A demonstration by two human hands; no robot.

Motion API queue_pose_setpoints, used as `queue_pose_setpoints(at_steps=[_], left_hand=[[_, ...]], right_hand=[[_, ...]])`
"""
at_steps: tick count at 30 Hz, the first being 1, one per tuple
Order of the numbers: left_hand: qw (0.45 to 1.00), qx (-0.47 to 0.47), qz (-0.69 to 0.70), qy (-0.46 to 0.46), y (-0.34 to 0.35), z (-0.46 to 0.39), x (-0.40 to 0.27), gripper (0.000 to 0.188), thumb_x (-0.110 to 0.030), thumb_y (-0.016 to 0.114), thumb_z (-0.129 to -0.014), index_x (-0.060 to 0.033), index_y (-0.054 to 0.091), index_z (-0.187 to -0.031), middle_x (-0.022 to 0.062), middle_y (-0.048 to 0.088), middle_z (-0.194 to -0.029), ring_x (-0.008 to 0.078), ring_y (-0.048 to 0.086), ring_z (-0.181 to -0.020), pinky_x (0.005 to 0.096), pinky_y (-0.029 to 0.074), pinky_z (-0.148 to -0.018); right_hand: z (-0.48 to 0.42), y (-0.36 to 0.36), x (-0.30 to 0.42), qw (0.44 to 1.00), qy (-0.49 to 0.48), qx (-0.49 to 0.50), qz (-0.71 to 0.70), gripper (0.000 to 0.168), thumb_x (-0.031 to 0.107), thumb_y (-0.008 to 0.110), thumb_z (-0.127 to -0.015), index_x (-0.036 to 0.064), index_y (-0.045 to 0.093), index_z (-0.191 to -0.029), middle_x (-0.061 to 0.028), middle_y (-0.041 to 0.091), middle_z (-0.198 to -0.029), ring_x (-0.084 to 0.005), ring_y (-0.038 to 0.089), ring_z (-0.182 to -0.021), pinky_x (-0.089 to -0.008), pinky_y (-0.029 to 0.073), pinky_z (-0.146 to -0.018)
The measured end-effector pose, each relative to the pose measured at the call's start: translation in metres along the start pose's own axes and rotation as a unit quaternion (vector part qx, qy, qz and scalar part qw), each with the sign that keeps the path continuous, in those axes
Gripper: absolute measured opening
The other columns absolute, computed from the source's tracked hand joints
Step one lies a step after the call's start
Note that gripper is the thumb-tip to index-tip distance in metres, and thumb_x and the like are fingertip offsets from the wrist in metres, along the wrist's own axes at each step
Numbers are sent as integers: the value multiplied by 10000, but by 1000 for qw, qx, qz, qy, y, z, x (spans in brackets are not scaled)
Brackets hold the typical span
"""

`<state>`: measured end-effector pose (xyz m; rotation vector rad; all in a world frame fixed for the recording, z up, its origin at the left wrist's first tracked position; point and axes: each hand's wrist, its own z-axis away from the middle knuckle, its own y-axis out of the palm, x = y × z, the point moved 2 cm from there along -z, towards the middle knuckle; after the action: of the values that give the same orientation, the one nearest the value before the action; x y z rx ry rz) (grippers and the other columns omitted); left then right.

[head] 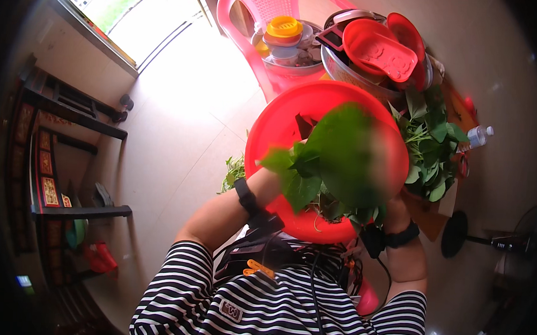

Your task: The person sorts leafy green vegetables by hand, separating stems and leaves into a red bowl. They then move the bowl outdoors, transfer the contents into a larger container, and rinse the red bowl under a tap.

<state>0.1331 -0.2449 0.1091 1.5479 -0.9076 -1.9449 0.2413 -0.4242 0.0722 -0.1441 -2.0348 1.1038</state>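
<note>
A wide red plastic basin (271,109) is in front of me, with leafy greens inside it. A bunch of large green leaves (341,148) is raised above the basin, close to the camera and partly blurred. My left hand (297,145) reaches in behind these leaves, which cover most of its fingers. At the bunch's right edge is my right hand (382,165), a blur against the leaves it holds. Black straps (248,198) with small devices circle both wrists. Stems and lower leaves (334,213) show beneath the bunch, inside the near rim.
More leafy greens (431,147) lie right of the basin, beside a plastic bottle (476,137). Thin green stems (233,172) are on its left. Behind stand a pink plastic chair (242,36) with a loaded bowl and a metal basin (340,65) of red plastic ware. Dark wooden furniture (78,211) lines the left.
</note>
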Motion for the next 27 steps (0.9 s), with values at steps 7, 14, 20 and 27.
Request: queue_pose_setpoints(at_steps=[7,14,20,27], left_hand=[[971,150,134,-133,-18,-31,16,236,-274,452,-1005,-74,530,-908,-95,378,-641,54,401,-554,236,381,-521],[972,130,140,-135,-19,-29,16,230,-273,466,-1004,-79,528,-898,-83,396,-646,62,405,-548,241,391,-521],[985,27,115,-122,-21,-12,12,210,-274,494,-997,-78,536,-937,-53,466,-700,69,442,-566,235,417,-538],[980,-142,-96,-99,10,-3,-25,202,-283,519,-993,-82,541,-990,-17,534,-782,79,489,-620,233,450,-568]], right_hand=[[-19,-9,4,917,287,-39,-275,283,263,501,-982,102,598,-1195,-157,659,-1048,-271,629,-983,-411,491,-864],[-24,-10,7,892,316,-73,-316,236,253,522,-971,88,625,-1104,-111,652,-920,-214,622,-850,-362,495,-755],[-29,-38,-10,882,292,-59,-366,193,214,537,-960,55,621,-1029,-48,611,-821,-135,585,-741,-286,482,-658],[-30,-64,70,883,237,201,-353,345,368,583,-957,25,613,-935,12,545,-690,-53,502,-633,-214,435,-593]])
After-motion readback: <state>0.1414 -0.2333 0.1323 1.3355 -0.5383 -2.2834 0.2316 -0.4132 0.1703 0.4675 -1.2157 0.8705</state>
